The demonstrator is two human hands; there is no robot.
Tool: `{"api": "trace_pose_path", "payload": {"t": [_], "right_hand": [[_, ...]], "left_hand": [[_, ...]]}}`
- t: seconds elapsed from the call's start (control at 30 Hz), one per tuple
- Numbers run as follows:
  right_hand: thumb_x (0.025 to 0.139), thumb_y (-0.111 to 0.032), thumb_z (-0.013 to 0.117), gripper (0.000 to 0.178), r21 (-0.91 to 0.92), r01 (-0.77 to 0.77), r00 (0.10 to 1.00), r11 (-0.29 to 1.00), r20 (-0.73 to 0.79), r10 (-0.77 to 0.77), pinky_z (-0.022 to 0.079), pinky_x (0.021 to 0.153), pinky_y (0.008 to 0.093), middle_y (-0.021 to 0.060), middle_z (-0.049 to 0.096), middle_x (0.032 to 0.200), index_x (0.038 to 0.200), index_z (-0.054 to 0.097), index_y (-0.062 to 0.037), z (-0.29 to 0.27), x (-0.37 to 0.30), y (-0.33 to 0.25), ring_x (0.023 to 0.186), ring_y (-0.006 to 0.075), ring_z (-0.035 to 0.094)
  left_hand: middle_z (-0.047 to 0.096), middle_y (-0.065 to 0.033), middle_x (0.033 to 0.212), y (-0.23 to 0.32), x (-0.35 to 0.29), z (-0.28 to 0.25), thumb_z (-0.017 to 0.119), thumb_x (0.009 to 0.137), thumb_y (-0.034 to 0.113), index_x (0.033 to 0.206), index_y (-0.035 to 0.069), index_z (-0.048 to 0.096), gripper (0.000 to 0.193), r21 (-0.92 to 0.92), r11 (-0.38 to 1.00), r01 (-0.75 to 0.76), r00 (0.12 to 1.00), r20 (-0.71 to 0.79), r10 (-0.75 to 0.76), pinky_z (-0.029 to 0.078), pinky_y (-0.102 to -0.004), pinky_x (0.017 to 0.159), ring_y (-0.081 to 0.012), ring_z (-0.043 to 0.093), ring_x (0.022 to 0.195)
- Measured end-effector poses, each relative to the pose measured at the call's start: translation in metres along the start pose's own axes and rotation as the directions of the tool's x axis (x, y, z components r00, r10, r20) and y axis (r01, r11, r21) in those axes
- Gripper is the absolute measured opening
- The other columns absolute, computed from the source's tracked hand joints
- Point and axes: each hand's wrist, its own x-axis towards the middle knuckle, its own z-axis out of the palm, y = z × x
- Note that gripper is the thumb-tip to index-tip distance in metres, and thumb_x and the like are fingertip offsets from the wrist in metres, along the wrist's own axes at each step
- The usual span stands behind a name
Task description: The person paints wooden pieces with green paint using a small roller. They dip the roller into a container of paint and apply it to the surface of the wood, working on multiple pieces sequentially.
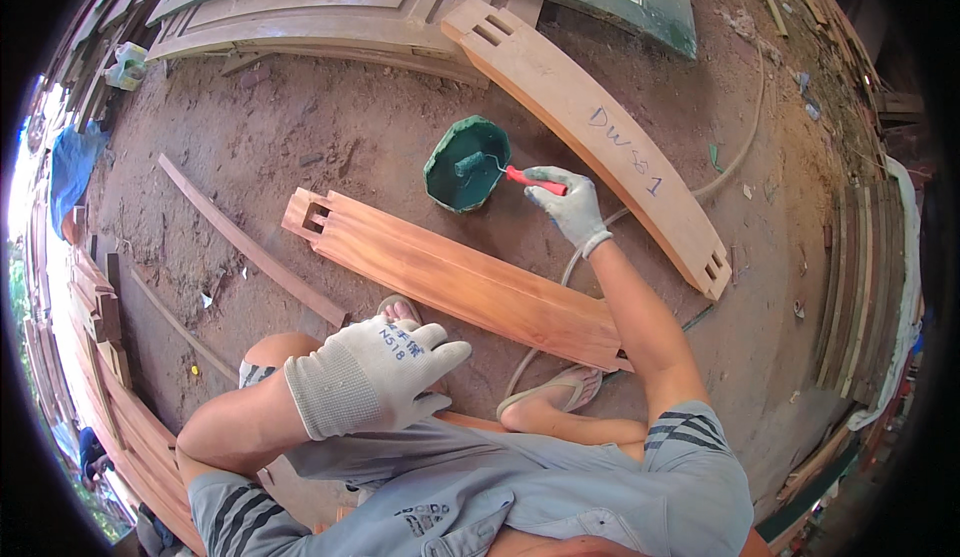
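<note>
My right hand (572, 211), in a pale knitted glove, is closed around the red handle of a small paint roller (535, 179). The roller's green-coated head rests inside a rough-rimmed bowl (433, 183) of dark green paint. My left hand (405, 367), also gloved, hovers over my lap with its fingers loosely bent and apart, holding nothing. Between my hands and the bowl lies a reddish wooden beam (460, 282) with a slotted joint at its far left end. A paler curved beam (600, 127) with mortise slots at both ends and handwriting on top lies to the right.
Large panelled doors (300, 17) lie at the back, one edged in green. A thin wooden strip (250, 237) is on the dirt floor to the left. A pale hose (745, 152) runs along the right. Stacked boards (855, 297) stand at the far right.
</note>
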Motion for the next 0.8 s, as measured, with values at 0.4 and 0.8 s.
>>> {"api": "trace_pose_path", "payload": {"t": [0.4,0.8], "right_hand": [[0.105,-0.019,0.078,0.033,0.459,-0.200,0.976,0.866,0.012,0.218,0.066,0.075,0.0297,0.0119,0.082,0.103,0.129,0.075,0.0028,-0.008,0.018,0.020,0.086,0.0168,0.080],[0.107,-0.029,0.074,0.035,0.703,0.047,0.962,0.710,-0.223,0.157,0.068,0.076,0.0354,0.0143,0.082,0.103,0.126,0.077,0.0003,-0.080,0.100,-0.006,0.088,0.0238,0.081]], "left_hand": [[0.068,-0.0147,0.114,0.001,0.015,-0.017,0.077,0.096,0.036,0.141,0.004,0.063,0.057,-0.188,0.980,-0.069,0.997,0.010,0.072,0.059,-0.0474,0.087,-0.0357,0.074,0.099],[0.070,-0.0152,0.126,0.003,0.018,-0.019,0.077,0.097,0.039,0.149,0.007,0.062,0.064,-0.183,0.983,-0.006,0.981,0.190,0.041,0.061,-0.0469,0.091,-0.0343,0.074,0.111]]}}
